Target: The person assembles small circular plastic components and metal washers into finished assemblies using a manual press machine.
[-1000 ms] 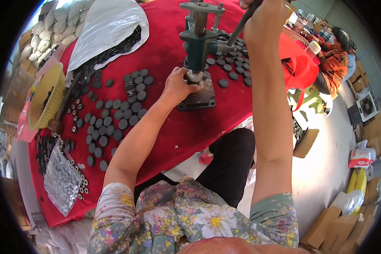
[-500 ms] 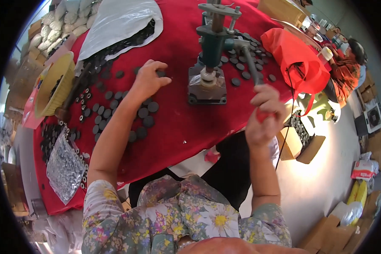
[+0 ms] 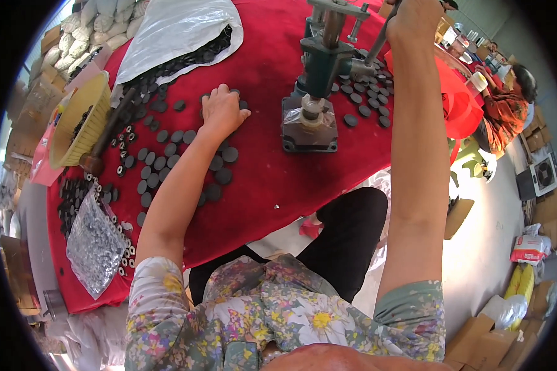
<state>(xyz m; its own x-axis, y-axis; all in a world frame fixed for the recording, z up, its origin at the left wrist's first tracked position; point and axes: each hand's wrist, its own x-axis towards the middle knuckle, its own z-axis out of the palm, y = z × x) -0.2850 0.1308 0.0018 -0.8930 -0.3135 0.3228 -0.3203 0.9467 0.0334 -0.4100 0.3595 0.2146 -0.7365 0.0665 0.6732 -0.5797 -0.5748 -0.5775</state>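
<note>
My right hand is raised at the top, closed around the lever of a green hand press. The press stands on the red cloth, its dark base partly wrapped in clear film below a pale die. To the left of the press, my left hand rests low over the cloth among dark round discs. Its fingers stretch forward over a few discs and the thumb sticks out to the right. Whether a fingertip touches a disc is hidden.
A white sack spills dark pieces at the back left. Nearby are a yellow basket, a hammer and a clear bag of small parts. Behind my right arm lies a red bag; a person sits farther right.
My right hand has swung the lever up and away from me. My left hand has turned from thumb and finger spread to lying over the discs.
</note>
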